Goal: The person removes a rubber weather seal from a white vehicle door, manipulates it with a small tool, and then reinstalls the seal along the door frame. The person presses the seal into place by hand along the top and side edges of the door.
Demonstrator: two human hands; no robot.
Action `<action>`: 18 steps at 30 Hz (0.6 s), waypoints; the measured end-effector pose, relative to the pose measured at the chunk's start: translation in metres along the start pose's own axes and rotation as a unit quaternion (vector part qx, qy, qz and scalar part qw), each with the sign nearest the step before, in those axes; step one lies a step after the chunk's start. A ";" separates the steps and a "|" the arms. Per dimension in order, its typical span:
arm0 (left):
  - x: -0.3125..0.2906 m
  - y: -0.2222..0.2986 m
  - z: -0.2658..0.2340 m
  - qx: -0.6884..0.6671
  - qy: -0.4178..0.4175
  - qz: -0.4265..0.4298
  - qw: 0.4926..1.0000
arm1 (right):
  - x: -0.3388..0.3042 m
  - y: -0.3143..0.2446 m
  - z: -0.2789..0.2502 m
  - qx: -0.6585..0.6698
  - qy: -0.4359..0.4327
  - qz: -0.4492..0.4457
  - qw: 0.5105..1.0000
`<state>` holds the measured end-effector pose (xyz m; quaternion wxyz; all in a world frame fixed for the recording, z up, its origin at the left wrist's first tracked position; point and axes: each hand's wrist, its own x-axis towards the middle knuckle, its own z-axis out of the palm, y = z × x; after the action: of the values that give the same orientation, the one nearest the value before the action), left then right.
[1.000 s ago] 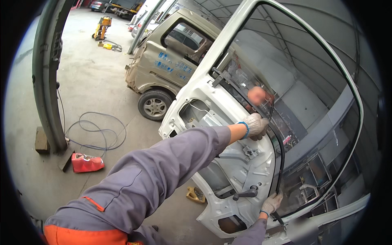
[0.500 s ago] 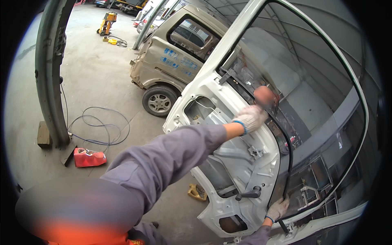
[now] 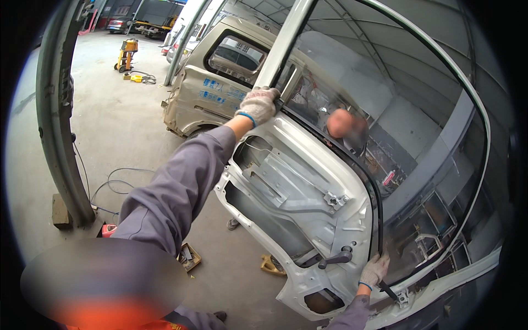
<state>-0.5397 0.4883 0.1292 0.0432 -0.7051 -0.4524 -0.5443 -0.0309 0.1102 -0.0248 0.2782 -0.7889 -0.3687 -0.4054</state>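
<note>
A white car door (image 3: 278, 181) with its inner panel bared stands in front of me. A long black rubber strip (image 3: 379, 217) runs along the lower border of its window glass (image 3: 352, 71). My left hand (image 3: 258, 105), in a knitted glove, is closed around the strip's upper end at the base of the window frame. Lower down at the right, my gloved right hand (image 3: 375, 270) pinches the strip near its lower end, which sticks out below the fingers. A dark window crank (image 3: 335, 258) sits on the panel beside that hand.
Behind the door stands a beige van (image 3: 192, 93). A steel post (image 3: 55, 121) rises at the left, near a looped cable (image 3: 113, 181) and a red object (image 3: 109, 231). A small box of parts (image 3: 190, 257) and a yellow piece (image 3: 272, 265) lie on the floor. One person (image 3: 341, 124) shows at the glass.
My left hand has moved up and left along the strip, from its middle to its upper end. My right hand stays at the lower end. The view has shifted slightly.
</note>
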 end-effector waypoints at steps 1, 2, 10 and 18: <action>0.001 -0.003 -0.001 -0.003 -0.002 0.008 1.000 | -0.001 0.003 0.003 -0.003 0.003 -0.001 1.000; 0.001 -0.004 -0.001 0.004 -0.012 0.017 1.000 | -0.002 0.005 0.004 -0.005 0.006 -0.002 1.000; 0.010 -0.015 -0.012 0.053 -0.069 0.070 0.994 | -0.005 -0.006 0.018 0.031 -0.016 0.069 0.997; 0.001 -0.020 0.004 -0.007 -0.028 -0.026 0.999 | -0.011 -0.030 0.003 0.059 -0.029 0.077 0.995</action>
<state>-0.5506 0.5030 0.1202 0.0111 -0.7086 -0.4677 -0.5283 -0.0580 0.1253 -0.0314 0.3443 -0.8082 -0.3382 -0.3375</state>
